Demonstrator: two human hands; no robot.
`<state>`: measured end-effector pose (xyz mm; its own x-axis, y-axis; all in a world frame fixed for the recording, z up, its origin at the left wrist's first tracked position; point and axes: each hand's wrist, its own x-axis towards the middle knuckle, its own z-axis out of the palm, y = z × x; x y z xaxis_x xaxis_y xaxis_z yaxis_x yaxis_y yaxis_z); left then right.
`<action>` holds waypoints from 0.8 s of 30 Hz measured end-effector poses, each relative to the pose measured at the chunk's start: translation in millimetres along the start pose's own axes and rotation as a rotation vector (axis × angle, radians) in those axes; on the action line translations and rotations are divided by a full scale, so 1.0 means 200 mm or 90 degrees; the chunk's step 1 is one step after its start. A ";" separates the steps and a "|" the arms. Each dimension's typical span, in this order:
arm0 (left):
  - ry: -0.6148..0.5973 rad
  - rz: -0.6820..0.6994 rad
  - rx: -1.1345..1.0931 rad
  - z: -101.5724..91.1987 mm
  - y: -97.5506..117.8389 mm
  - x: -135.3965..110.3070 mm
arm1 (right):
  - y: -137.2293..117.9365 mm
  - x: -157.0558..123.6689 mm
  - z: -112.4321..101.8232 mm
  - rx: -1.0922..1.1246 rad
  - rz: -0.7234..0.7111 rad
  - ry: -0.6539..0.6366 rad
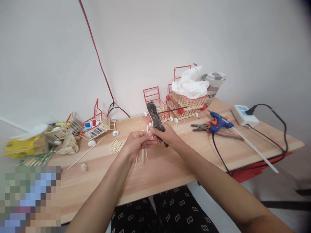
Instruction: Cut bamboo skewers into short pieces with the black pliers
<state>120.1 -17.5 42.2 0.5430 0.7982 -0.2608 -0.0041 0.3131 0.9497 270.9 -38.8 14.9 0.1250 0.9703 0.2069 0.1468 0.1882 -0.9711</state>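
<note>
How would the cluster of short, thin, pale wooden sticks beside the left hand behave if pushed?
The cluster of short, thin, pale wooden sticks would probably spread apart rather than slide as one: they lie side by side with no visible binding. Each is likely very light, being so slender. They look straight, so probably stiff rather than floppy.

- Dark capitals "CK" stand on the grey-and-white container (217, 82), close beside the white cloth (189, 84).
- The blue label (243, 109) on the power box (250, 120) is unreadable.
</note>
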 end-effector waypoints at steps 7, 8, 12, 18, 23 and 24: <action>0.039 0.044 -0.024 0.00 0.02 0.01 | 0.00 0.00 0.01 -0.018 -0.061 -0.013; 0.053 0.052 -0.033 0.00 0.02 0.01 | 0.01 0.00 0.01 -0.022 -0.072 -0.025; 0.119 0.072 -0.042 -0.02 0.02 0.02 | 0.01 -0.01 0.01 -0.097 -0.128 -0.035; 0.141 0.080 -0.041 0.00 -0.01 0.02 | 0.01 -0.02 0.02 -0.184 -0.172 0.018; 0.119 0.109 -0.045 -0.01 -0.01 0.02 | 0.00 -0.02 0.03 -0.195 -0.149 0.013; 0.128 0.126 -0.022 -0.03 0.00 0.01 | 0.00 -0.02 0.03 -0.182 -0.141 0.006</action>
<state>116.5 -12.4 40.9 0.3519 0.9304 -0.1029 -0.1237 0.1552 0.9801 265.0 -42.6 14.3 0.0685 0.9091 0.4109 0.4394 0.3423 -0.8305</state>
